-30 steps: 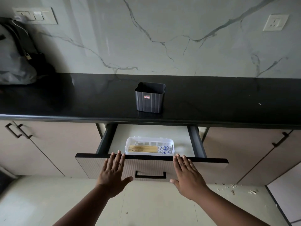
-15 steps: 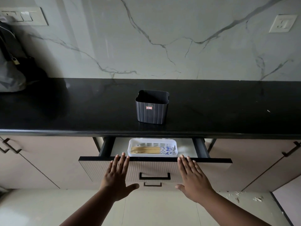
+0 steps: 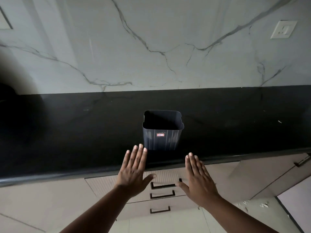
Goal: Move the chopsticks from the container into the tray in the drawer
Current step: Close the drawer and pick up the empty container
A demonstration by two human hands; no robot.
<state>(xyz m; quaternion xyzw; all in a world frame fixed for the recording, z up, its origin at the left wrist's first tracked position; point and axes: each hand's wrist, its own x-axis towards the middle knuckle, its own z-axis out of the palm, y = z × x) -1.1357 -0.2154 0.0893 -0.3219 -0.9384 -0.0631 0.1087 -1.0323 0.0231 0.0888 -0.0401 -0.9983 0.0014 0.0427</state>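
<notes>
Head view | container (image 3: 162,133) upright on black tabletop (image 3: 67,132), looks empty inside (dim) | drawer (image 3: 165,177) below container, front flush, so tray and chopsticks hidden | left hand (image 3: 134,172) below-left of container, fingers (image 3: 137,154) straight, flat, grasping nothing | right hand (image 3: 198,179) below-right of container, fingers straight, grasping nothing

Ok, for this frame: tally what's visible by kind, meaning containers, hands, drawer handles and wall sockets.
Dark ribbed plastic container: 1
Hands: 2, left hand and right hand, both flat with straight fingers
Black bar drawer handles: 3, top, middle, bottom
White wall socket: 1
Total: 7
</notes>
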